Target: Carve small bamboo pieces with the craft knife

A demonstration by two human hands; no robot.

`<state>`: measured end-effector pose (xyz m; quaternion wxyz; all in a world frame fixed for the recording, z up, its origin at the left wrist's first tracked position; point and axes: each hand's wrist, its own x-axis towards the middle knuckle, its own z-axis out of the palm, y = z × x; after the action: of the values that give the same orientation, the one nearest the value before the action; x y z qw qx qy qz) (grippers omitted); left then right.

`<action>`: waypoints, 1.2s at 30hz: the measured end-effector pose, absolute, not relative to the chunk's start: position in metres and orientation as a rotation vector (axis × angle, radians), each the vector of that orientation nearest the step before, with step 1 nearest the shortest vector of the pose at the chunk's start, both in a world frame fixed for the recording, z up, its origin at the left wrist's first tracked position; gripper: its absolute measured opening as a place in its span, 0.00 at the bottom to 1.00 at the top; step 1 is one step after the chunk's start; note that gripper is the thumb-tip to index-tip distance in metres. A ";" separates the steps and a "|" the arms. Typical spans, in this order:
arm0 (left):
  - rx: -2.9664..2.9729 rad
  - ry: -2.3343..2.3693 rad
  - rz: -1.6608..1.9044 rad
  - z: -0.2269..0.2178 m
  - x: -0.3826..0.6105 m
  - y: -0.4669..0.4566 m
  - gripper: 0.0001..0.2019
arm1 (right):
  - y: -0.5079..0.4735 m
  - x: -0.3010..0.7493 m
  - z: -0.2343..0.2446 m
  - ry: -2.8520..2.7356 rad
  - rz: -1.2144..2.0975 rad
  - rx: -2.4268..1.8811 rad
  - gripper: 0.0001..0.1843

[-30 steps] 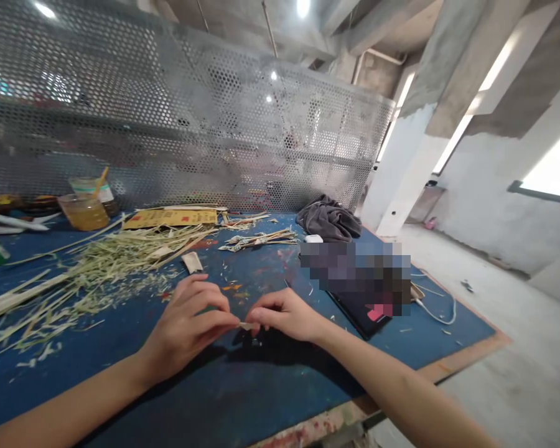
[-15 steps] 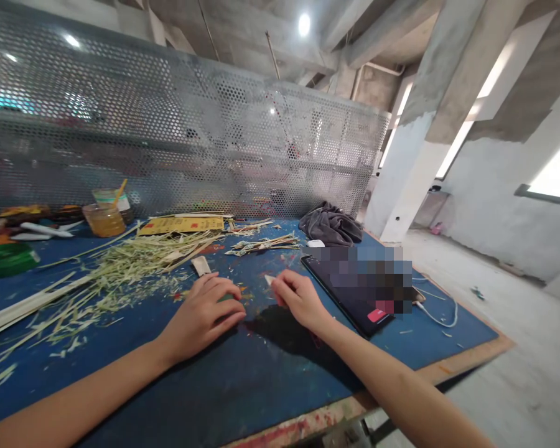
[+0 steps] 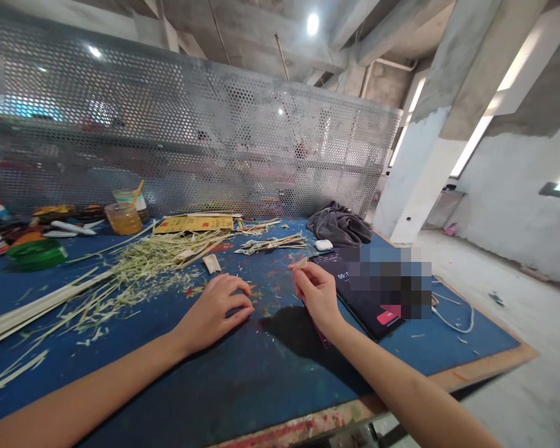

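My right hand is raised a little above the blue table and pinches a small pale folded strip piece between thumb and fingertips. My left hand rests palm down on the table, fingers slightly curled and apart, holding nothing. A pile of green-yellow strips and shavings lies to the left of my left hand. A short tan piece lies just beyond it.
A dark phone with a white cable lies right of my right hand. A grey cloth, a white earbud case, finished strip pieces, a yellow card, glue jars and a green dish stand before the perforated metal screen.
Both hands held the small piece together a second ago. The left hand let go and settled flat on the table; the right hand lifted the piece up and away to the right.
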<state>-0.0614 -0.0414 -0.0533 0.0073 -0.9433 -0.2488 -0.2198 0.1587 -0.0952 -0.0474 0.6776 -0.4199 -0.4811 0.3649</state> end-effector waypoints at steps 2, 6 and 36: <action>-2.956 -0.791 -0.685 -0.054 -0.061 -0.041 0.11 | -0.098 0.155 -0.046 -1.079 0.883 -0.923 0.20; -2.981 -0.834 -0.660 -0.055 -0.061 -0.041 0.12 | -0.094 0.158 -0.046 -0.992 0.924 -0.891 0.21; -3.246 -0.755 -0.026 -0.056 -0.059 -0.114 0.36 | -0.102 0.159 -0.071 -1.660 0.925 -1.220 0.14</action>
<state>-0.0589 -0.1138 -0.0558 -0.0957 -0.9695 -0.2255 -0.0076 0.1586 -0.1016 -0.0705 0.4276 -0.4884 -0.6645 0.3703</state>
